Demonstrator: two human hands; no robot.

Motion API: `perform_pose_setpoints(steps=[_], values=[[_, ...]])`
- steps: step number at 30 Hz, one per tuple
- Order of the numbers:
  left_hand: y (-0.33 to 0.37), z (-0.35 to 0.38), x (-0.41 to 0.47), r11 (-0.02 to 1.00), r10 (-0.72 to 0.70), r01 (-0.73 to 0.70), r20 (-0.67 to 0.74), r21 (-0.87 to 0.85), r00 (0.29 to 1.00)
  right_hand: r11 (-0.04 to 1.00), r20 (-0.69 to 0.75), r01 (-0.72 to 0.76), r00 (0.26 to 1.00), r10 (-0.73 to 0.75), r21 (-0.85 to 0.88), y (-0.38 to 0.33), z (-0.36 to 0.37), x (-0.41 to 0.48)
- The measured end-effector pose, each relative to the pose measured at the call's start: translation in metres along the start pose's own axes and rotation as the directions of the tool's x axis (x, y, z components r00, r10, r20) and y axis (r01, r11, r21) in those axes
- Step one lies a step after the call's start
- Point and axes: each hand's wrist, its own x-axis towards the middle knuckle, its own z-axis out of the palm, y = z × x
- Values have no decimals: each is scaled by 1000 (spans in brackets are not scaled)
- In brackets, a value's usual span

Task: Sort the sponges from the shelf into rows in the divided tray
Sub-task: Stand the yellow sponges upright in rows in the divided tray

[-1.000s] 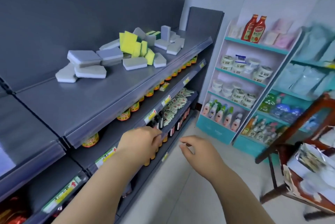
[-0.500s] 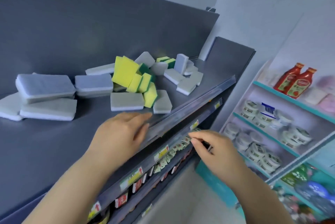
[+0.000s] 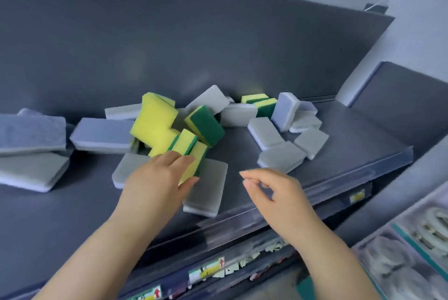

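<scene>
The dark grey shelf (image 3: 339,130) runs along a matching back panel (image 3: 218,45), with a pale wall above it. Yellow-and-green sponges (image 3: 206,125) lie in a loose heap at the centre of the shelf. Six can be counted, two of them at the rear against the panel. Grey sponges (image 3: 265,136) are scattered to both sides and in front. There are about fifteen, but overlaps prevent an exact count. One stands upright to the right of the heap. The left hand (image 3: 157,178) reaches in over the shelf edge. Its fingers (image 3: 177,158) and thumb grip the front sponge (image 3: 197,156) of the yellow-and-green heap, which is tilted against a flat grey one. The right hand (image 3: 276,193) hovers above the front edge of the shelf, fingers loosely curled, holding nothing. Below, a lower rail carries price labels (image 3: 208,271).
</scene>
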Motion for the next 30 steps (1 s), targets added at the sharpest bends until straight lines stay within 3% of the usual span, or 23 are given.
perform_pose_setpoints(steps=[4,9,12,18,23,28,30], values=[[19,12,7,979,-199,197,31,53,980,992,175,128,976,-129,22,22,-15,51],[46,9,14,895,-438,432,33,111,898,937,250,347,906,-343,27,14,-6,109],[50,6,9,900,-408,396,34,182,912,882,325,472,832,-450,14,-2,9,131],[46,-1,-2,903,-369,383,-101,197,924,767,413,639,712,-568,-48,-19,31,150],[37,-4,-10,915,-354,366,-100,167,930,738,394,673,694,-603,-57,-24,40,153],[41,-10,-10,909,-401,413,-151,60,903,767,268,640,734,-624,32,-22,32,156],[40,-11,-11,908,-405,417,-162,45,900,778,280,627,740,-612,42,-21,29,158]])
